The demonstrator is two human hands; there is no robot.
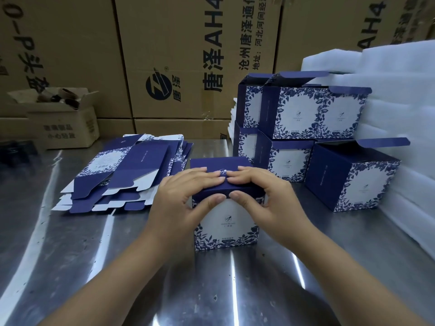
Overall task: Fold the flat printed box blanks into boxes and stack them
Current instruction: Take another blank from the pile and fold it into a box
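Note:
A blue-and-white printed box stands upright on the steel table in front of me. My left hand and my right hand both lie over its dark blue top flap, fingers flat on top and thumbs pinching the front edge. Left of it lies a loose pile of flat box blanks. Behind and to the right stand several folded boxes in two tiers, lids open, with one more box at the right front.
White foam sheets are stacked along the right side. Large brown cartons form a wall at the back. A small open carton with bits inside sits at the back left.

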